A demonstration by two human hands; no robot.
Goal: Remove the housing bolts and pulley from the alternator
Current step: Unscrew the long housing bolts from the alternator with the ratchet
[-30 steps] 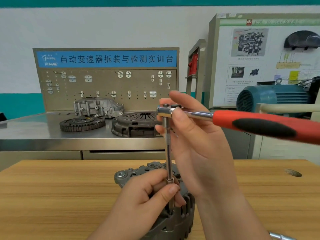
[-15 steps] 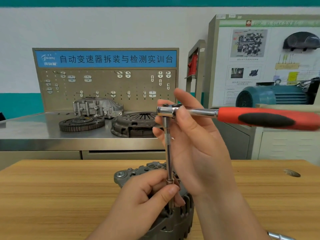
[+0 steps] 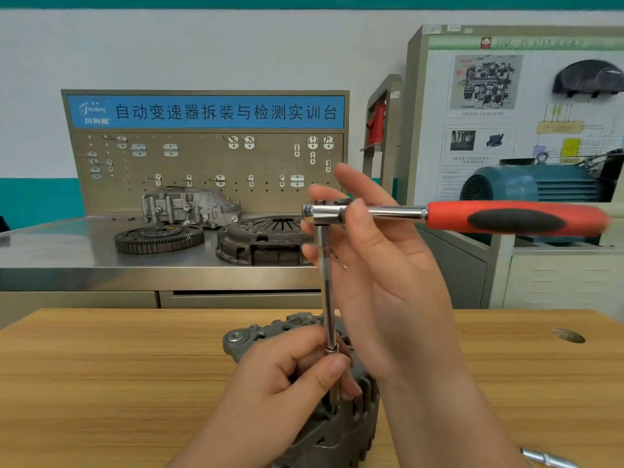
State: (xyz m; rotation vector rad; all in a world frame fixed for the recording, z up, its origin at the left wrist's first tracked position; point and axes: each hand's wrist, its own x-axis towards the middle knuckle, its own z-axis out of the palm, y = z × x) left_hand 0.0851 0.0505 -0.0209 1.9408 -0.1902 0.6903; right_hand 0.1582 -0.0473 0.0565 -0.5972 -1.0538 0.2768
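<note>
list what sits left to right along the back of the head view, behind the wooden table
flywheel → clutch pressure plate → red cylinder in the narrow stand → teal electric motor. The aluminium housing is left out: it overlaps the flywheel.

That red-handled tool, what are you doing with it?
A person is working on an alternator on a wooden table. A red-handled ratchet sits atop a long extension bar that stands upright and reaches down to the alternator. The left hand pinches the bar's lower end, and the right hand holds the ratchet's head between thumb and fingers. The bolt itself is hidden.
</note>
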